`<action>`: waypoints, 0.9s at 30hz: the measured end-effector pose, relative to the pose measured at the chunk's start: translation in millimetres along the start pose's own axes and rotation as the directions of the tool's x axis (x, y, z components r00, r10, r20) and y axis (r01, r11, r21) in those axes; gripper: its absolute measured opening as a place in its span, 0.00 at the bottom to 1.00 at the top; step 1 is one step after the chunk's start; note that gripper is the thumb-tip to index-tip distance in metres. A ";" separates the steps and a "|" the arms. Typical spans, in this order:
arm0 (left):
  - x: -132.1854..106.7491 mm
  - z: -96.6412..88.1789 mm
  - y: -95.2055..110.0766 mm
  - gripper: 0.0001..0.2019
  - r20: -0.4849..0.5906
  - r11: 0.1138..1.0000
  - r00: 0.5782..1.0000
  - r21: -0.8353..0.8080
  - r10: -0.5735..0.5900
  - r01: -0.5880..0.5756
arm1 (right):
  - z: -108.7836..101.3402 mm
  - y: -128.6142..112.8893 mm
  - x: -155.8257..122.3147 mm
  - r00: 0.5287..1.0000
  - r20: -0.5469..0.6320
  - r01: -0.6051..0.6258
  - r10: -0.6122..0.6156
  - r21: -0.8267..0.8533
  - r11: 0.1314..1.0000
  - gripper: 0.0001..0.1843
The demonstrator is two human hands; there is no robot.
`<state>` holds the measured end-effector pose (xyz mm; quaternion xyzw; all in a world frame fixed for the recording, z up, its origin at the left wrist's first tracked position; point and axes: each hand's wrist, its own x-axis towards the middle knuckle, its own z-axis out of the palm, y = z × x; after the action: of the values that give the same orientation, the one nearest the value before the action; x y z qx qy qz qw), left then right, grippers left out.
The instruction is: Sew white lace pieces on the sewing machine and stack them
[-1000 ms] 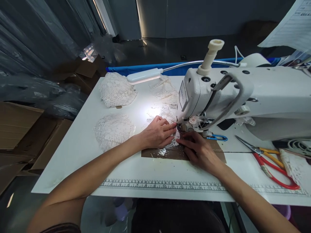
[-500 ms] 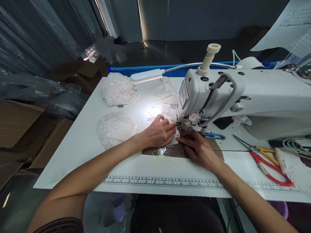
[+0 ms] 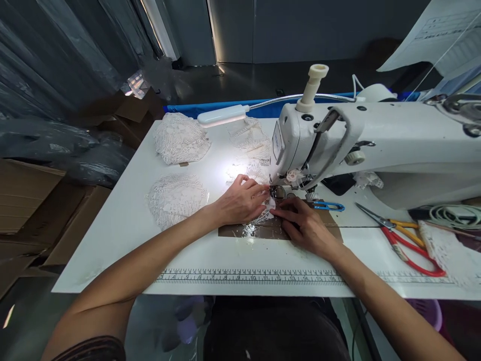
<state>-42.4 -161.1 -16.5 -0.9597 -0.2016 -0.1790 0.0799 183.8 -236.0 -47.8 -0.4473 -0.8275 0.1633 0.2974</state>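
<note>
A white lace piece [image 3: 263, 215] lies under the needle area of the white sewing machine [image 3: 319, 140], partly covered by my hands. My left hand [image 3: 240, 200] bends its fingers over the lace, fingertips close to the presser foot [image 3: 273, 191]. From the other side, my right hand [image 3: 306, 225] has its fingertips on the lace's right edge, just in front of the foot. Whether the right thumb is beneath the lace is hidden. Brown, shiny sheeting [image 3: 240, 231] covers the table under both hands.
Two lace bundles [image 3: 176, 198] sit at the left, with more lace [image 3: 250, 138] behind. A lamp [image 3: 221, 116] lights the work. Blue thread snips [image 3: 328, 206] and red-and-yellow-handled scissors [image 3: 409, 245] lie at the right. A printed ruler [image 3: 263, 277] runs along the front edge.
The view has shifted slightly, so the machine and scissors appear farther left. Both hands stay at the lace by the presser foot, with hardly any visible movement.
</note>
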 end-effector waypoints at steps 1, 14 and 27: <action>-1.0 -1.3 -0.1 0.12 -0.021 1.000 1.000 -0.020 0.021 -0.021 | 0.0 -0.2 0.2 1.000 -0.004 0.004 -0.004 -0.002 1.000 0.22; -6.6 5.5 -0.4 0.08 -0.040 0.956 0.969 -0.163 0.242 -0.245 | -0.8 0.2 2.3 1.000 0.017 -0.015 0.014 0.016 1.000 0.19; -6.8 2.3 1.6 0.11 -0.022 0.955 0.965 -0.142 0.260 -0.261 | 0.1 -1.0 -0.6 1.000 -0.003 0.018 -0.019 -0.052 0.998 0.18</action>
<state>-46.9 -164.4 -21.3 -0.9808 -0.0598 -0.1827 0.0338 183.4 -237.1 -47.5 -0.4474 -0.8351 0.1384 0.2886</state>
